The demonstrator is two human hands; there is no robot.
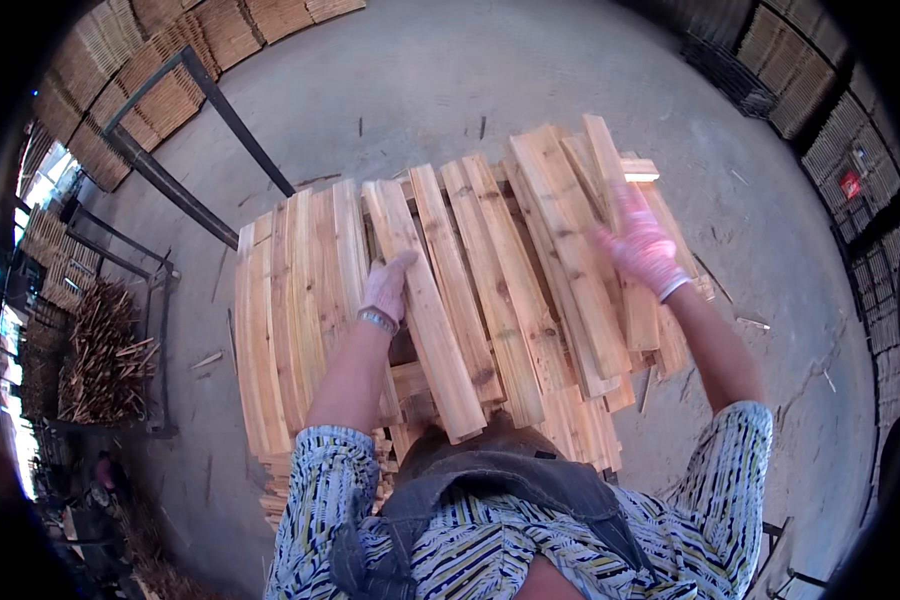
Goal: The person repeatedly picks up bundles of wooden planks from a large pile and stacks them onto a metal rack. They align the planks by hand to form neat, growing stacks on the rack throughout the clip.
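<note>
My left hand [388,287], in a pale glove with a band at the wrist, grips the left edge of a wooden plank [425,310]. That plank slants across the top of the stack, its near end close to my body. My right hand [638,245], in a pinkish-white glove, is a little blurred, with thumb and fingers apart. It is over the right-hand planks, next to a raised narrow plank [603,155]; whether it touches them I cannot tell. Between my hands lie several loose planks [505,290], some with knots, side by side with gaps.
Closely laid planks [280,310] form the stack's left side. A dark metal frame [225,115] stands beyond it at the far left. A pile of scrap sticks [105,355] fills a rack on the left. Stacked timber [785,70] lines the far right, and wood bits lie on the concrete floor [420,80].
</note>
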